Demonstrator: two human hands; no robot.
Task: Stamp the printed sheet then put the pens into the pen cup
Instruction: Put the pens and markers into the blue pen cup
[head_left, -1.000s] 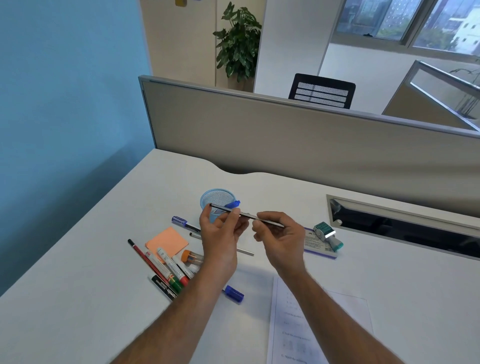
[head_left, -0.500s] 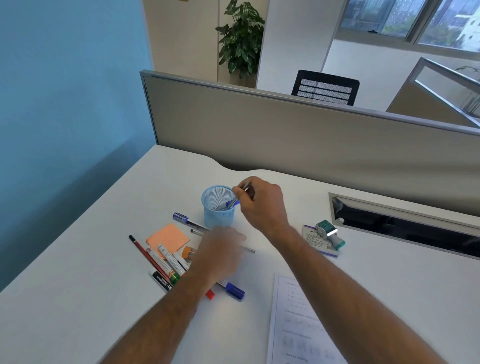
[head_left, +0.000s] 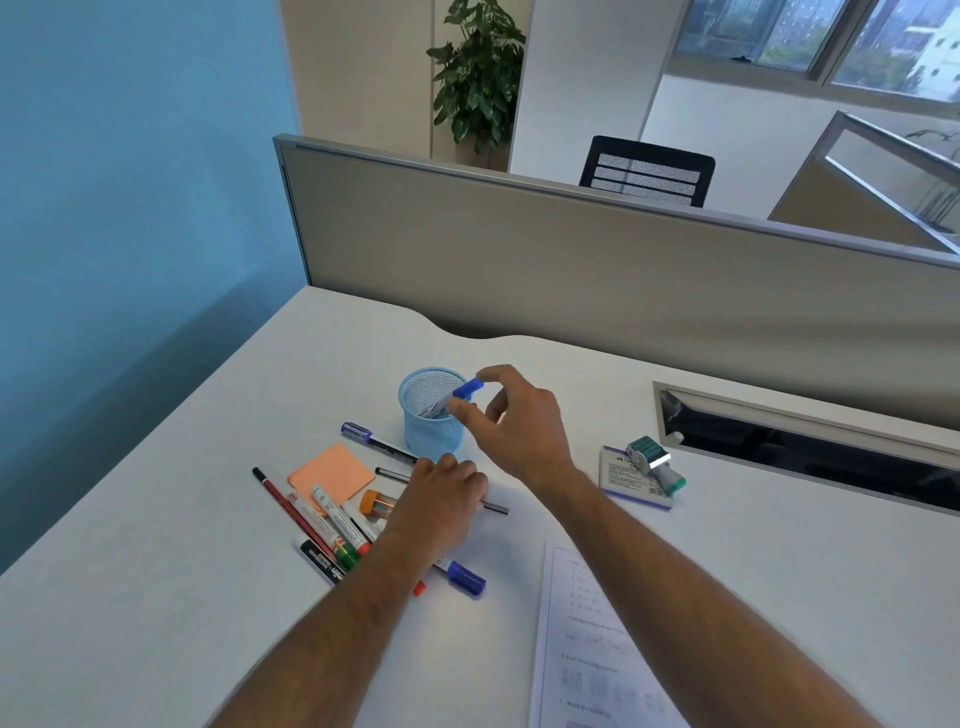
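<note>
A light-blue mesh pen cup (head_left: 422, 437) stands mid-desk with a blue-capped pen (head_left: 468, 388) and a thin pen leaning inside it. My right hand (head_left: 519, 421) hovers at the cup's right rim, thumb and forefinger spread on either side of the blue cap. My left hand (head_left: 441, 506) lies palm down over a thin dark pen (head_left: 496, 508) on the desk, its fingers curled, so the grip is hidden. Several markers (head_left: 332, 525), a red pencil (head_left: 285, 506), a purple-capped pen (head_left: 363, 434) and a blue-capped marker (head_left: 465, 577) lie loose. The printed sheet (head_left: 587, 649) is at the front right.
A green stamp (head_left: 652, 460) rests on a small box (head_left: 623, 483) to the right. Orange sticky notes (head_left: 330, 473) and a small orange-capped bottle (head_left: 376, 503) sit among the pens. A cable slot (head_left: 805, 441) and a grey partition (head_left: 571, 260) bound the far side.
Both hands held a thin silver pen. My right hand carried it into the cup and opened its fingers, while my left hand dropped onto the pens on the desk.
</note>
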